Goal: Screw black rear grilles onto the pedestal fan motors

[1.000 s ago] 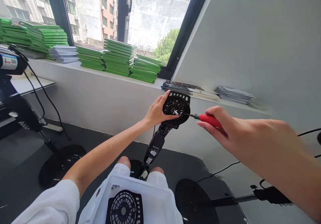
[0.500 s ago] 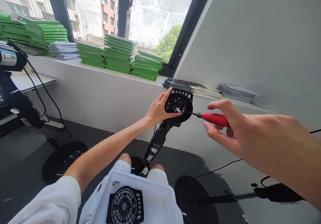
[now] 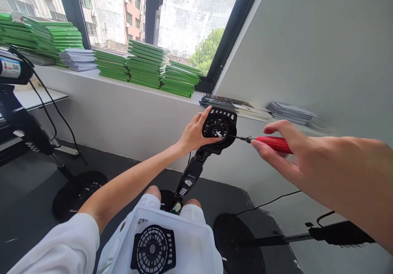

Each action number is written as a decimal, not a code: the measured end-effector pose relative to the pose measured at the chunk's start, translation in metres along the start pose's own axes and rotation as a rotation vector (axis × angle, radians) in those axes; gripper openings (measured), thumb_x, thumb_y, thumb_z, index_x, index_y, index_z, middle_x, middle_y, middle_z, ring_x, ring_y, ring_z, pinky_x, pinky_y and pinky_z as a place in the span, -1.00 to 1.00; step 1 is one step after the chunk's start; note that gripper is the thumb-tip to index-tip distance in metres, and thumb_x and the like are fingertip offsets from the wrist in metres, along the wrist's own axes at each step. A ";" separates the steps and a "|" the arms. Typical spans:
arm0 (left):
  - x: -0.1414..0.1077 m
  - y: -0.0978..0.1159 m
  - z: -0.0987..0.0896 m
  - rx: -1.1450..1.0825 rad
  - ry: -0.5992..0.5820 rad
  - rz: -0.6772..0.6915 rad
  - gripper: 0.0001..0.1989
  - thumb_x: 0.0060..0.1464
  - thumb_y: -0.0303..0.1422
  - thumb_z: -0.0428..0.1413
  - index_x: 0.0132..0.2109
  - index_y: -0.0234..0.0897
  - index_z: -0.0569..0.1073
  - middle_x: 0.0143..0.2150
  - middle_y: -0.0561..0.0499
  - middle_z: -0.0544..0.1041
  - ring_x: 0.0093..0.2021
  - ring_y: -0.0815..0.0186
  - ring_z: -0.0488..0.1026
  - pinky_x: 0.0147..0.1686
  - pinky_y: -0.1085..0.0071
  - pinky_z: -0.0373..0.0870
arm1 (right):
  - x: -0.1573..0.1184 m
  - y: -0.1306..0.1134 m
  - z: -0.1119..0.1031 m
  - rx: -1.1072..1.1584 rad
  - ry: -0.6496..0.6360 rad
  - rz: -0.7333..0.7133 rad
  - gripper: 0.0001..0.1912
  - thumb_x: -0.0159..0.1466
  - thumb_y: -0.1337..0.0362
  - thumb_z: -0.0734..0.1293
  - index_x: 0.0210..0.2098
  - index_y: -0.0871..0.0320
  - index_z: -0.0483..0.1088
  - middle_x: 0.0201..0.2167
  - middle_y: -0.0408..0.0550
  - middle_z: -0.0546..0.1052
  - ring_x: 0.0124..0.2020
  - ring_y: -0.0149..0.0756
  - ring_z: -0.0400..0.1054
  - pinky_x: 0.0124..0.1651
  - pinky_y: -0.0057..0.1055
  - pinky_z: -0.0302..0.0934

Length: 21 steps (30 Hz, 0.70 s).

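Two hands are working at a black round plate [image 3: 229, 126] on top of a black stand [image 3: 194, 171], just below the edge of the windowsill [image 3: 196, 99]. The left hand [image 3: 193, 135] is gripping the plate's side, fingers up along the rim and thumb [image 3: 211, 140] lying across the front by the metal spindle [image 3: 218, 134]. The right hand [image 3: 319, 155] is pinching a red-handled screwdriver [image 3: 274, 144] between thumb and curled fingers, and the thin shaft is pointing at the plate, right near that left thumb. Can't tell if the tip is actually sitting in a screw.

That's what's bugging me tbh. If the driver is going in off-angle or pressing too lightly, it could skate out and poke the thumb or chew up a screw head. The plate is sitting up on a skinny stand too, so a hard push could be tipping or twisting it if the left hand isn't bracing enough.

Also, a white tray [image 3: 196, 245] is resting on the lap, holding a black grille [image 3: 152, 248] and some tiny metal bits [image 3: 142, 221]. One knee bump and I reckon those are rolling everywhere.
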State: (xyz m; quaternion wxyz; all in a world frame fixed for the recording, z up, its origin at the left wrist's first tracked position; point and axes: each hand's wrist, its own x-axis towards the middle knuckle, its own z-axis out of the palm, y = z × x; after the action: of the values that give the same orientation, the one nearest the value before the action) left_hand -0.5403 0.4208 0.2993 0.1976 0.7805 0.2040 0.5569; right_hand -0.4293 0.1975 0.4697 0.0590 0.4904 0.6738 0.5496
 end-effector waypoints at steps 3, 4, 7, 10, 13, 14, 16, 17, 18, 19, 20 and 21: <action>0.000 0.000 0.000 0.005 -0.008 -0.006 0.18 0.06 -0.08 0.42 0.56 0.05 -0.17 0.35 -0.19 0.36 0.34 -0.11 0.39 0.20 0.04 0.47 | 0.001 -0.001 -0.002 -0.001 -0.108 0.008 -0.38 0.60 0.11 -0.17 -0.17 0.25 0.40 -0.76 -0.23 0.16 -0.77 -0.33 0.10 -0.58 -0.50 -0.23; -0.001 -0.001 0.000 0.006 -0.010 -0.004 0.17 0.06 -0.08 0.42 0.56 0.05 -0.17 0.36 -0.19 0.36 0.34 -0.11 0.39 0.20 0.04 0.48 | 0.002 -0.002 -0.003 -0.045 -0.127 0.012 -0.35 0.61 0.09 -0.19 -0.29 0.21 0.37 -0.79 -0.25 0.08 -0.78 -0.35 0.05 -0.58 -0.49 -0.25; -0.001 -0.001 -0.001 -0.003 -0.012 0.013 0.16 0.07 -0.06 0.41 0.56 0.07 -0.17 0.37 -0.20 0.34 0.35 -0.12 0.37 0.19 0.03 0.48 | 0.004 -0.002 -0.001 -0.006 -0.049 0.030 -0.26 0.60 -0.03 -0.25 -0.37 0.16 0.32 -0.79 -0.25 0.07 -0.78 -0.35 0.07 -0.59 -0.50 -0.25; 0.000 -0.001 -0.001 -0.008 -0.015 0.007 0.16 0.07 -0.05 0.41 0.55 0.08 -0.17 0.37 -0.20 0.34 0.36 -0.13 0.36 0.17 0.04 0.49 | 0.003 -0.002 0.003 0.052 0.052 -0.018 -0.26 0.60 -0.03 -0.27 -0.21 0.21 0.37 -0.78 -0.27 0.13 -0.80 -0.34 0.09 -0.61 -0.51 -0.23; 0.001 0.000 -0.002 -0.006 -0.024 -0.009 0.14 0.06 -0.05 0.42 0.55 0.06 -0.13 0.36 -0.19 0.34 0.35 -0.12 0.36 0.20 0.03 0.47 | 0.002 -0.003 0.006 -0.060 0.085 -0.010 -0.28 0.61 0.00 -0.22 -0.43 0.14 0.28 -0.81 -0.30 -0.02 -0.82 -0.32 0.00 -0.61 -0.48 -0.30; 0.001 0.001 -0.002 -0.007 -0.026 -0.013 0.13 0.06 -0.06 0.42 0.55 0.05 -0.11 0.35 -0.19 0.35 0.35 -0.12 0.36 0.20 0.03 0.46 | 0.002 -0.003 0.006 -0.027 0.091 0.000 -0.28 0.61 -0.02 -0.22 -0.42 0.14 0.29 -0.81 -0.29 0.00 -0.82 -0.32 0.02 -0.61 -0.48 -0.28; 0.001 0.002 -0.002 -0.008 -0.029 -0.020 0.14 0.06 -0.05 0.42 0.55 0.04 -0.11 0.35 -0.19 0.35 0.34 -0.11 0.37 0.19 0.04 0.47 | 0.001 -0.003 0.007 0.085 0.082 -0.006 -0.28 0.61 -0.03 -0.23 -0.25 0.20 0.38 -0.80 -0.29 0.11 -0.81 -0.33 0.07 -0.62 -0.50 -0.22; 0.001 0.002 -0.002 -0.007 -0.029 -0.025 0.15 0.05 -0.05 0.42 0.55 0.05 -0.12 0.34 -0.18 0.35 0.33 -0.10 0.38 0.18 0.04 0.48 | 0.001 -0.003 0.007 0.098 0.070 -0.008 -0.29 0.62 -0.02 -0.22 -0.17 0.23 0.39 -0.79 -0.29 0.14 -0.80 -0.33 0.10 -0.61 -0.50 -0.21; 0.001 0.002 -0.002 -0.003 -0.031 -0.029 0.15 0.05 -0.05 0.42 0.55 0.05 -0.14 0.34 -0.18 0.35 0.33 -0.10 0.39 0.17 0.05 0.48 | 0.000 -0.003 0.007 0.068 0.072 -0.012 -0.29 0.62 -0.01 -0.22 -0.19 0.23 0.39 -0.79 -0.30 0.11 -0.81 -0.33 0.08 -0.61 -0.50 -0.22; 0.001 0.003 -0.003 0.001 -0.033 -0.031 0.16 0.05 -0.05 0.42 0.55 0.05 -0.14 0.34 -0.18 0.35 0.32 -0.10 0.39 0.17 0.05 0.48 | 0.000 -0.002 0.007 0.012 0.076 -0.010 -0.29 0.62 -0.01 -0.21 -0.29 0.20 0.37 -0.81 -0.30 0.05 -0.81 -0.34 0.04 -0.61 -0.49 -0.25; 0.001 0.003 -0.003 0.007 -0.036 -0.032 0.15 0.06 -0.05 0.41 0.55 0.05 -0.14 0.34 -0.18 0.35 0.33 -0.10 0.38 0.18 0.05 0.48 | -0.001 -0.001 0.008 -0.037 0.075 0.001 -0.28 0.61 -0.02 -0.21 -0.40 0.15 0.32 -0.81 -0.29 -0.01 -0.81 -0.33 0.01 -0.60 -0.48 -0.29; 0.001 0.003 -0.003 0.012 -0.039 -0.033 0.15 0.06 -0.04 0.41 0.55 0.04 -0.14 0.34 -0.19 0.35 0.33 -0.10 0.38 0.18 0.05 0.47 | -0.001 -0.001 0.008 -0.046 0.053 0.035 -0.25 0.60 -0.06 -0.24 -0.44 0.13 0.28 -0.81 -0.27 -0.01 -0.81 -0.32 0.01 -0.60 -0.48 -0.30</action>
State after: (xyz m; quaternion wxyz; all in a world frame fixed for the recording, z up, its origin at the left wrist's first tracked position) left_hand -0.5427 0.4189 0.3024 0.2061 0.7888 0.2165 0.5371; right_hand -0.4243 0.2022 0.4654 0.0428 0.4859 0.6534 0.5789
